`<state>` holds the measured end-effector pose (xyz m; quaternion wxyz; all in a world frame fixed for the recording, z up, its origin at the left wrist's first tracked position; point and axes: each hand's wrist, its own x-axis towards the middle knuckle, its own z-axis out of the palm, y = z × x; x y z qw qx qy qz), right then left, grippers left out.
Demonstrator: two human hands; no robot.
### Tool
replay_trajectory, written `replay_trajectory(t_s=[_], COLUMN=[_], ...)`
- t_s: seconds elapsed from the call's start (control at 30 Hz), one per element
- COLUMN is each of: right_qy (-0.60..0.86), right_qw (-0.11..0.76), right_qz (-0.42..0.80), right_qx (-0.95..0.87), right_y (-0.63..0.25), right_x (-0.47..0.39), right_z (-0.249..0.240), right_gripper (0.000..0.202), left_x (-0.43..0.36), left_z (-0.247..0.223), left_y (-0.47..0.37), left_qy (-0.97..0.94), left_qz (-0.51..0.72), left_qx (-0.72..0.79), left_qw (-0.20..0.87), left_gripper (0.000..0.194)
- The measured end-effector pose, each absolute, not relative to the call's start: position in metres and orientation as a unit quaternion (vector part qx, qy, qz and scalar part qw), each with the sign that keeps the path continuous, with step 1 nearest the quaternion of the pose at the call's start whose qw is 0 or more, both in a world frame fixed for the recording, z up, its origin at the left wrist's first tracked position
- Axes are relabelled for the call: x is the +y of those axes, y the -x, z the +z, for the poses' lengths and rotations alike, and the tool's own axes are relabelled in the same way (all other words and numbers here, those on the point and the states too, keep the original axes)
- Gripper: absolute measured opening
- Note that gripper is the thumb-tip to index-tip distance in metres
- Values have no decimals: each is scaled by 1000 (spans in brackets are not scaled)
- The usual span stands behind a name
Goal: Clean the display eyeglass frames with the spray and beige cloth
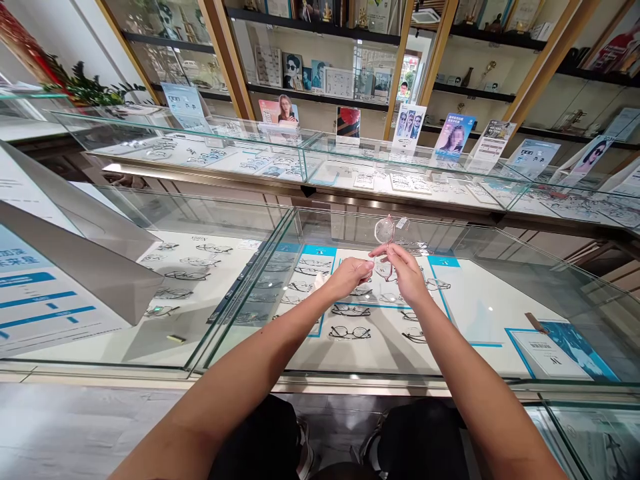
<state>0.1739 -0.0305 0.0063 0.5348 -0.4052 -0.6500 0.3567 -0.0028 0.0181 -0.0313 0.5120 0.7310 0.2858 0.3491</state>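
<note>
Glasses (385, 231), thin and pink and round, stand up in our right hand (404, 268), which pinches them over the smooth, see-through glass case (380, 361). Our left hand (351, 277) is curled close by; we cannot tell if it grips anything. Dark, thin frames (350, 332) lie in rows below.

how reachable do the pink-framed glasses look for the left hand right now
Very likely yes: the left hand is close beside the pink-framed glasses that the right hand holds, and nothing seems to block the way. Whether it already touches them is hard to tell.
</note>
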Motion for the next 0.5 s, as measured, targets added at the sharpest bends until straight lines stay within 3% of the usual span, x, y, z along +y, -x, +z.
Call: replay_trajectory(t_s=[0.3, 0.5], right_qy=[421, 423], right_qw=[541, 537], right_qz=[359, 355], right_qx=[-633, -638], right_y=[-178, -178], right_x=[-29, -30], right_z=[6, 7], right_gripper=[38, 41], left_x=[35, 55], left_z=[-38, -46], left_y=[7, 18], left_qy=[-583, -569], left_qz=[476, 514], left_qx=[327, 409], left_qw=[571, 495], left_gripper=[62, 16])
